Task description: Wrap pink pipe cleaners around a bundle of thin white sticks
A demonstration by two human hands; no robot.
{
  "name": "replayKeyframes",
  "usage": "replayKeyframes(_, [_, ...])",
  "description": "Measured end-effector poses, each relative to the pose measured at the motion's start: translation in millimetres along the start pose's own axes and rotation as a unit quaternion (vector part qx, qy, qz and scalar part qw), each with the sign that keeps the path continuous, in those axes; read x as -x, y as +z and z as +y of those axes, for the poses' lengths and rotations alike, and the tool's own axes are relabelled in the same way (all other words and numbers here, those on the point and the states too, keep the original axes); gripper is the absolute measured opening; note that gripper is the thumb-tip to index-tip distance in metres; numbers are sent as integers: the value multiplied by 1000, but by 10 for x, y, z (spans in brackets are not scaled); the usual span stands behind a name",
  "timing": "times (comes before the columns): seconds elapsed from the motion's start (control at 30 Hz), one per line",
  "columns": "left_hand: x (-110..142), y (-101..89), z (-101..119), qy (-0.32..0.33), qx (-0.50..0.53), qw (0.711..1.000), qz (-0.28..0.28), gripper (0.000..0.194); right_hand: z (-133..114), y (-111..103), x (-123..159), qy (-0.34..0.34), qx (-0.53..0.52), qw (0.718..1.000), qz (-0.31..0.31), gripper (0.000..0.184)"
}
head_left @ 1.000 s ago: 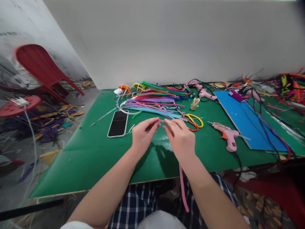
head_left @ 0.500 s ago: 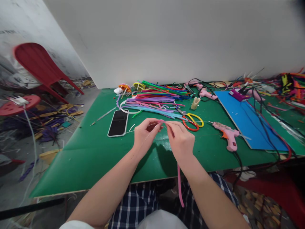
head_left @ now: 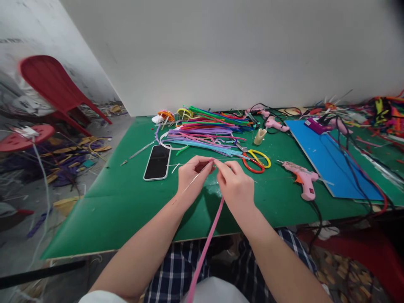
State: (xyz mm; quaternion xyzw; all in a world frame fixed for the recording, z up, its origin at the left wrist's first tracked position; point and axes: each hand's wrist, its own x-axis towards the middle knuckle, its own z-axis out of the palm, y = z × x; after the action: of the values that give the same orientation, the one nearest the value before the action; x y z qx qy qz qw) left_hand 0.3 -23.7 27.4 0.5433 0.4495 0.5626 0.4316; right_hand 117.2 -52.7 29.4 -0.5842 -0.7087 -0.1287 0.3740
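Observation:
My left hand (head_left: 194, 179) is closed in a pinch, with a bit of pink showing at its fingertips and a thin pale rod lying across the palm. My right hand (head_left: 236, 185) is closed too, its fingertips meeting the left ones over the table. From under it a long pink pipe cleaner (head_left: 206, 248) hangs down to my lap. Thin wire-like rods stick out sideways near both hands. The part between the fingertips is mostly hidden. Beyond the hands lie a pile of coloured pipe cleaners (head_left: 208, 132) and scissors (head_left: 257, 161) with red and yellow handles.
A phone (head_left: 157, 163) lies left of my hands on the green table (head_left: 126, 219). At right are a pink glue gun (head_left: 301, 179) with its cord and a blue board (head_left: 331, 164). A beige holder (head_left: 259, 136) stands near the scissors. A white panel (head_left: 221, 54) rises behind.
The pink pipe cleaner's hanging end has swung from beneath my right wrist to between my forearms, and more of it shows. My right fingers have shifted slightly at the pinch.

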Motion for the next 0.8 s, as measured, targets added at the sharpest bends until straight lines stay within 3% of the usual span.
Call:
replayKeyframes(0.2, [-19, 8, -29, -6, -30, 1000, 0, 18, 15, -36, -49, 55, -132, 986, -82, 29])
replayKeyframes(0.37, [-43, 13, -42, 1, -52, 999, 5, 17, 25, -51, -71, 90, -256, 957, -99, 25])
replayKeyframes(0.47, [-66, 17, -61, 8, -63, 998, 22, 14, 25, -57, -72, 76, -285, 949, -115, 28])
replayKeyframes(0.57, [-83, 11, -66, 13, -67, 997, 42, 12, 26, -55, -65, 27, -269, 956, -112, 32])
replayKeyframes(0.67, [-77, 1, -38, 11, -78, 996, 29, 12, 21, -46, -53, -18, -190, 978, -82, 29])
replayKeyframes(0.8, [-52, -4, 4, 7, -79, 997, 18, 13, -8, -48, -48, -28, -126, 991, -35, 24])
